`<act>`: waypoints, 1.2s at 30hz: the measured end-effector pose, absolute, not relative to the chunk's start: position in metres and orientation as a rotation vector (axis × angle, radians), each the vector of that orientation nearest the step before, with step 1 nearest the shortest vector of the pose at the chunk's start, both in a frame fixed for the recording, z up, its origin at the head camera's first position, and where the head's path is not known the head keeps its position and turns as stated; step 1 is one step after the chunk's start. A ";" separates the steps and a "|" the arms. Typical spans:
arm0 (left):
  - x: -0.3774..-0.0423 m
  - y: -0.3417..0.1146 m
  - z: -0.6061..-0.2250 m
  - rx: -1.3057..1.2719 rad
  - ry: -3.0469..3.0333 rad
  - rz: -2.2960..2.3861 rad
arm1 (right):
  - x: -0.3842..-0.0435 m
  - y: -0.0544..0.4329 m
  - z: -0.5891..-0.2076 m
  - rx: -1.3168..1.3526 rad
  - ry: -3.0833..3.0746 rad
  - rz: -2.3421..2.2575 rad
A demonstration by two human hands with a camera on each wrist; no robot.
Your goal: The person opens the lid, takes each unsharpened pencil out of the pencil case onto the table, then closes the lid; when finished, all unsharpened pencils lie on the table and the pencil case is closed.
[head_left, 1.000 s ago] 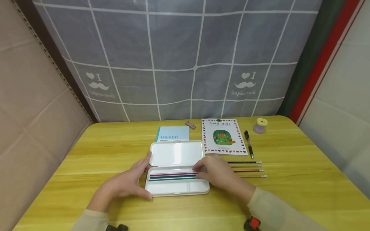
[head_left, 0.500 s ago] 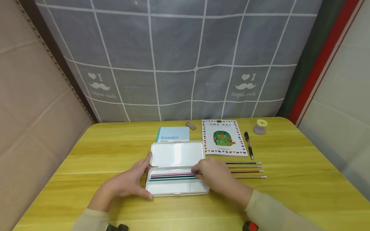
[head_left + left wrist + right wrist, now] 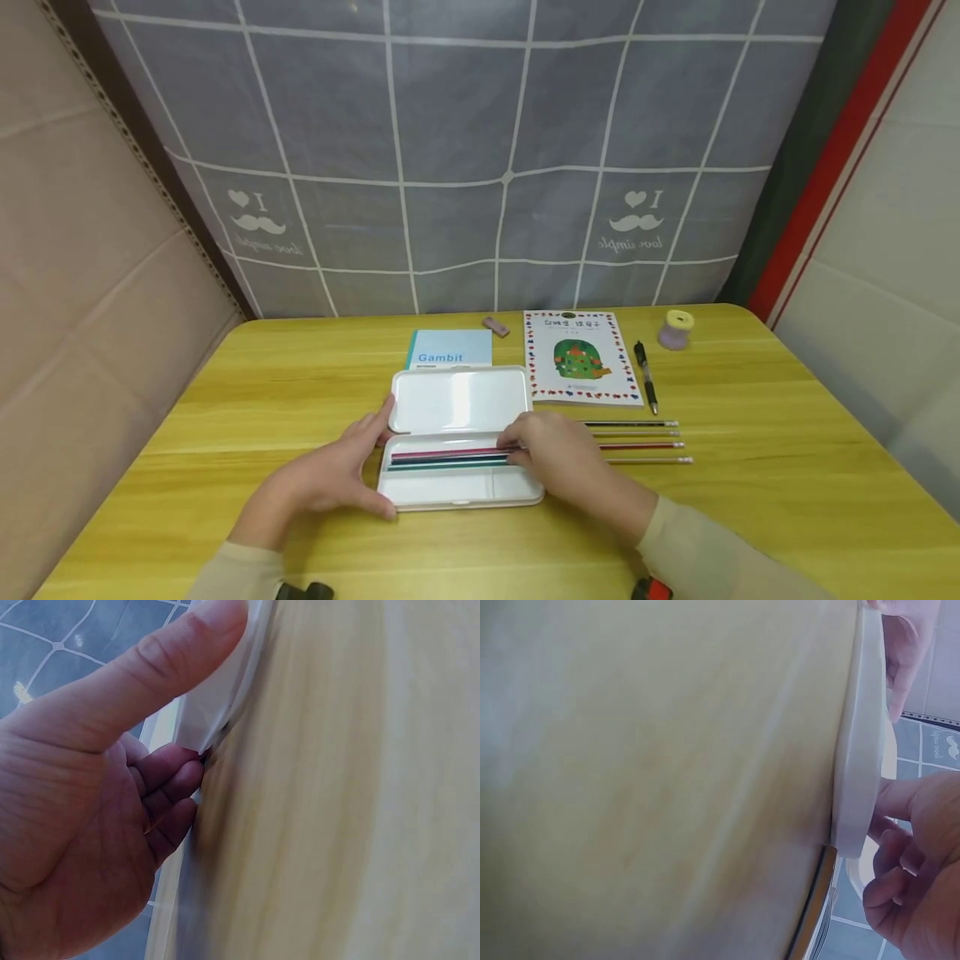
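Grey cloth with white lines hangs behind a yellow wooden bench. Near the front of the bench lies a white pencil case, with its lid lying open at the back. Inside are a pink pencil, a dark pencil and a green pencil, side by side. The left hand touches the left end of the case; its grip is loose, with thumb and fingers spread apart. The right hand reaches over the right end, and its grip pinches the pink pencil between finger and thumb. Four more pencils lie to the right of the case. Behind are a blue notebook, a small eraser, a picture book, a black pen and a little pot with a yellow top.
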State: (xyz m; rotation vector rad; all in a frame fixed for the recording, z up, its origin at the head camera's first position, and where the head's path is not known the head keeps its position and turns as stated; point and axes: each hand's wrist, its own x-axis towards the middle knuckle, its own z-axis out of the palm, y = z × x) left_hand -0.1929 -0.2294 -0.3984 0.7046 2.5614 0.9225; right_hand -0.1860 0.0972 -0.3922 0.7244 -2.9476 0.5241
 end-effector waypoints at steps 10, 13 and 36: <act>-0.192 -0.228 -0.398 0.690 2.556 0.925 | -0.186 0.099 -0.392 0.712 -2.955 0.608; -0.192 -0.228 -0.398 0.693 2.557 0.927 | -0.185 0.100 -0.393 0.724 -2.937 0.632; -0.193 -0.230 -0.398 0.714 2.552 0.936 | -0.178 0.158 -0.391 0.903 -2.661 1.136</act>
